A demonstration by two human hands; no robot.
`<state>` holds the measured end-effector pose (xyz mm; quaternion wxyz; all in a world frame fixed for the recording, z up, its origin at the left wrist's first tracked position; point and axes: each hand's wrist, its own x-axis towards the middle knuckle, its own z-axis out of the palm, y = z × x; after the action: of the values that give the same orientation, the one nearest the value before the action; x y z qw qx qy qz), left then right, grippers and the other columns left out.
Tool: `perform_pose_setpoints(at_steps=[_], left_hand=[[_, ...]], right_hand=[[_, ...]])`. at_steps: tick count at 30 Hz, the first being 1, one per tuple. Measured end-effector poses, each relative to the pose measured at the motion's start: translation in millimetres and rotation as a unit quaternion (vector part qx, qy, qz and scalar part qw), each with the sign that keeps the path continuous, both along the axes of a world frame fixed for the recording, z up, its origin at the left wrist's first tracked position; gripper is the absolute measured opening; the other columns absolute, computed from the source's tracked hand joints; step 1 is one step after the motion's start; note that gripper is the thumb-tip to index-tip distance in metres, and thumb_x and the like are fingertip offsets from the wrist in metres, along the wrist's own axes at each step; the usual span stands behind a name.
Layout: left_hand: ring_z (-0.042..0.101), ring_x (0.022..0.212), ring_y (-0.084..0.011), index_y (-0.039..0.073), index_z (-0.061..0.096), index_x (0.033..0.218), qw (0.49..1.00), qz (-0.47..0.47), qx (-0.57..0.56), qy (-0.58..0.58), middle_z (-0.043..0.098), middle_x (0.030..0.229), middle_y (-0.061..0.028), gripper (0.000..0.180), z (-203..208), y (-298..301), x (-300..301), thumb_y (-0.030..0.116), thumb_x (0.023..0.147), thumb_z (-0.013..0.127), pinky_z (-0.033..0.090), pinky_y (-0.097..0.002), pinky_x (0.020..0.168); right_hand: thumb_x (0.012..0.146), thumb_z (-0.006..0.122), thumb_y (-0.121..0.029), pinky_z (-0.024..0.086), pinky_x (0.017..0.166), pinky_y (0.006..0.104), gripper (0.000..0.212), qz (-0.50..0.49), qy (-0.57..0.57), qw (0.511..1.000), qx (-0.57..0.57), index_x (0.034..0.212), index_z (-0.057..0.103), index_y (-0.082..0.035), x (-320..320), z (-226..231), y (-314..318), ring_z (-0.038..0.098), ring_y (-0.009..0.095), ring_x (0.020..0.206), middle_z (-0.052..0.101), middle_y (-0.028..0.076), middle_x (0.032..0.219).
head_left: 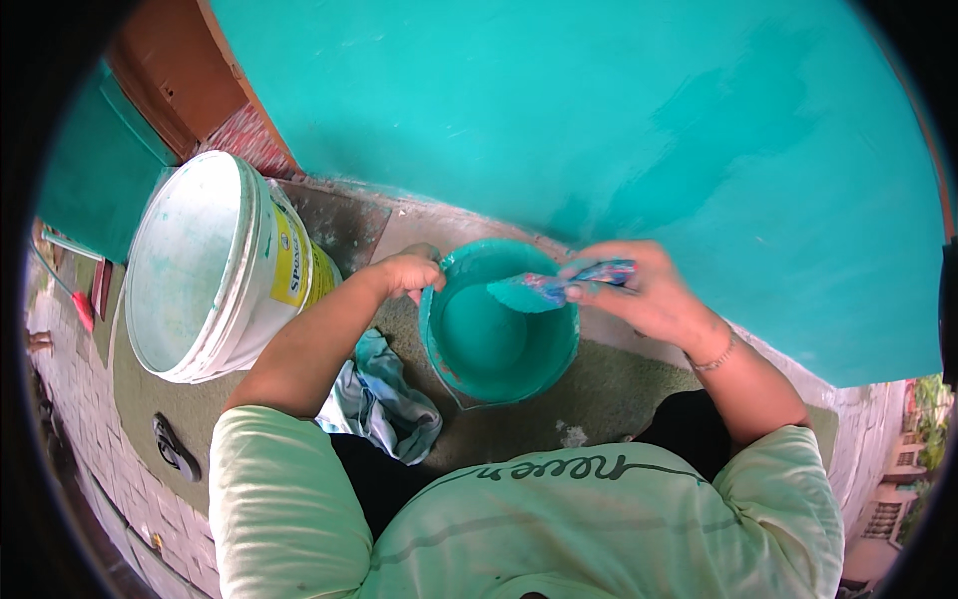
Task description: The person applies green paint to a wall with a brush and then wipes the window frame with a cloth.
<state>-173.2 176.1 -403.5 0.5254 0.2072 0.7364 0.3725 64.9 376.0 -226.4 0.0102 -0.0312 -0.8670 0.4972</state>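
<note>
A round bucket (454, 374) coated in turquoise paint stands on the ground between my arms, with a pool of turquoise paint (483, 327) inside. My left hand (411, 272) grips its left rim, fingers wrapped over the edge. Above the right side of the bucket, my right hand (644, 290) is closed around the paint-smeared handle of a paintbrush (529, 293). Its turquoise-coated bristles point left over the bucket's opening. Just beyond rises a turquoise wall (539, 110), with a darker, wet-looking patch (714, 130) on its upper right part.
A large white lidded bucket (190, 265) with a yellow label stands at the left. A crumpled, paint-stained cloth (384, 404) lies between it and my legs. Farther left are a dark sandal (176, 447) and something red (83, 311) on a thin stick. Paving blocks cover the outer ground.
</note>
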Motion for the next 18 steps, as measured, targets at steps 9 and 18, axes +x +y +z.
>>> perform_pose_setpoints(at_steps=[9,18], left_hand=[[0.068,0.078,-0.0286,-0.009,0.054,0.108,0.995,0.06,0.048,-0.057,0.064,0.093,-0.0174,0.039,-2.7,39.9,13.6,0.002,0.072,0.066,0.059,-0.0396,0.062],[0.067,0.086,-0.0325,-0.012,0.051,0.115,0.992,0.085,0.053,-0.077,0.062,0.102,-0.0206,0.045,-18.8,91.0,66.2,0.001,0.074,0.064,0.059,-0.0453,0.069]], right_hand=[[0.082,0.068,0.002,0.05,0.073,0.0294,0.019,-0.092,0.149,0.978,0.118,0.1,0.068,0.002,57.1,74.3,14.5,0.063,0.017,0.078,0.068,0.012,0.09],[0.081,0.067,0.002,0.051,0.072,0.0358,0.028,-0.101,0.065,0.979,0.162,0.109,0.068,-0.003,89.8,-8.8,49.3,0.066,0.027,0.079,0.068,0.015,0.09]])
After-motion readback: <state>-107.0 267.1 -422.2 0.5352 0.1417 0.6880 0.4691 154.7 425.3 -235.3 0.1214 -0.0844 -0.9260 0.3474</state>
